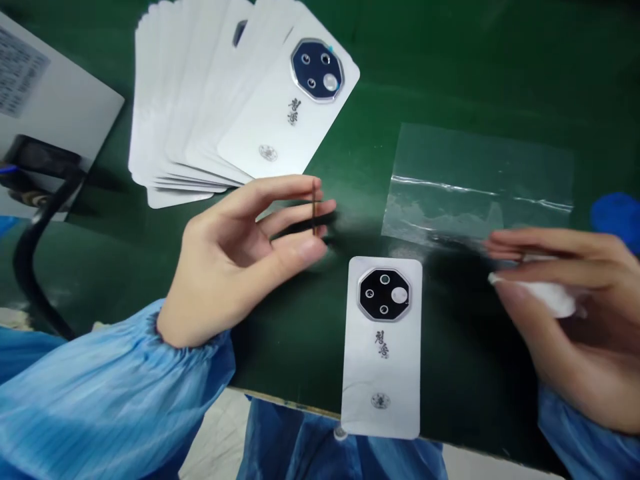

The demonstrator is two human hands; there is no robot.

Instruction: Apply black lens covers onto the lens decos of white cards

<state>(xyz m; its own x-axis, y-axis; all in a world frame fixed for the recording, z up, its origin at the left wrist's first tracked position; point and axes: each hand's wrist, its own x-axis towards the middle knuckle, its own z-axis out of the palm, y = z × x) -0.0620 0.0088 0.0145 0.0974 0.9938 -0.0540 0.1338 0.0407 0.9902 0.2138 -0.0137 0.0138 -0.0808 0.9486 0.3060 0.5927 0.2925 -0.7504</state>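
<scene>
At nine o'clock the left hand (225, 263) pinches a thin piece (314, 213) between thumb and fingertips; it is seen edge-on, so its face cannot be made out. Near four o'clock the right hand (583, 353), blurred and cut off by the frame, curls around a white wad (556, 299) partly hidden by its fingers; a dark streak (457, 239) beside the fingertips is unreadable. A white panel (383, 367) lies at five o'clock; at eleven, fanned panels (215, 100) cover one another, some tops cropped.
</scene>
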